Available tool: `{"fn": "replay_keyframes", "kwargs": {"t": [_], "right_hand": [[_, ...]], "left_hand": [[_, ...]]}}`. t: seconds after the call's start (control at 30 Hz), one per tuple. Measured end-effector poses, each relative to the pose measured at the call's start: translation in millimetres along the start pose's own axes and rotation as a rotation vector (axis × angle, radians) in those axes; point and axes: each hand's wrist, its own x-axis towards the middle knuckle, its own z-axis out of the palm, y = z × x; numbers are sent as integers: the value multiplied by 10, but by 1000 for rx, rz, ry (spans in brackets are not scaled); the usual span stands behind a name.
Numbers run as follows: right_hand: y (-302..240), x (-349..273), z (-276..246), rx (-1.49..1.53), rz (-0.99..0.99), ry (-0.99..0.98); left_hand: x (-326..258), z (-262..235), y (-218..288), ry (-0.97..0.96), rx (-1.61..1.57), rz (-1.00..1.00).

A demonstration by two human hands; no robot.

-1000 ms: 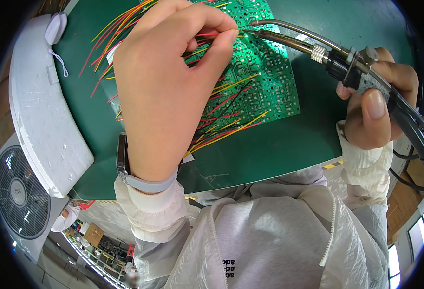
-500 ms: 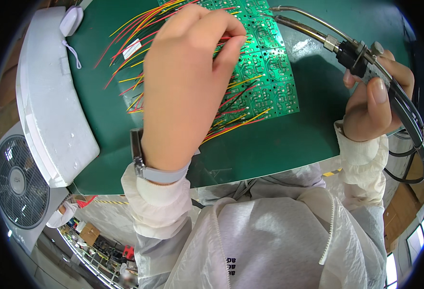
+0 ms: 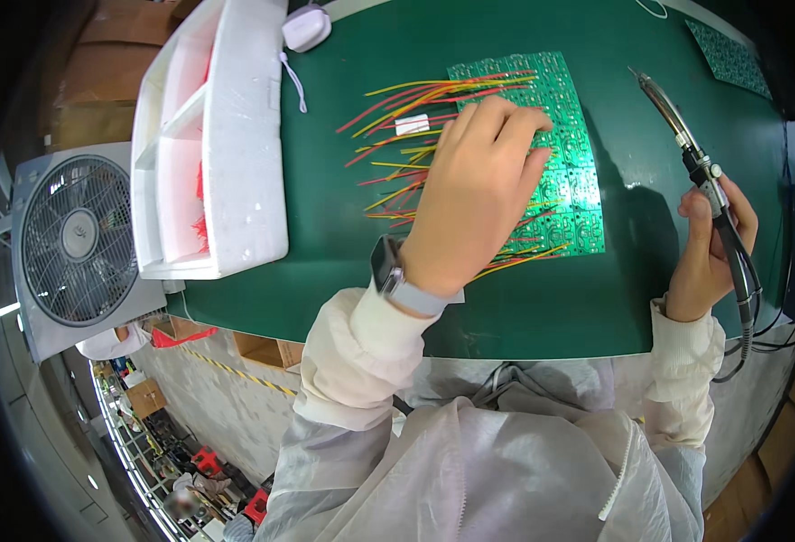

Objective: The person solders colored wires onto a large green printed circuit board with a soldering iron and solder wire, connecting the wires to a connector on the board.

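A green circuit board panel (image 3: 582, 194) lies on the green-topped table, with several red, yellow and dark wires (image 3: 388, 144) running across it and out past its left side. My left hand (image 3: 478, 194), a watch on its wrist, is over the panel. Its thumb and index finger are pinched on a wire at the board, which the fingers mostly hide. To the right of the panel, my right hand (image 3: 709, 244) grips a soldering iron (image 3: 700, 167) with a thin metal tube alongside. The iron's tip points up and left, apart from the board.
At the left stands a white foam box (image 3: 257, 181) with compartments holding red items. A small white case (image 3: 307, 29) with a strap lies beside it. Another green board (image 3: 729, 59) is at the far right. A fan (image 3: 79, 239) stands past the table's left edge.
My view has shifted, bringing the foam box's compartments into sight. The iron's tip has moved away from the panel's right edge. My left hand stays pinched over the panel.
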Motion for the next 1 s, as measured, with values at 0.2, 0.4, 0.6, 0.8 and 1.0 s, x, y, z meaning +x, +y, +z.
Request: {"fn": "replay_keyframes", "kwargs": {"t": [0.2,0.4,0.6,0.8,1.0], "right_hand": [[88,29,-87,-70,-4,-3],[20,97,44,-26,-37,-23],[103,122,20,-114,-106,-59],[110,105,-25,-148,-111,-66],[86,103,9,-115,-118,-70]], "left_hand": [[499,-889,-173,173,407,75],[1199,-2455,-2040,35,1023,-375],[1058,-2381,-3124,-177,657,-728],[1042,-2166,-2959,-69,543,-815],[969,-2489,-3237,76,446,-865]]}}
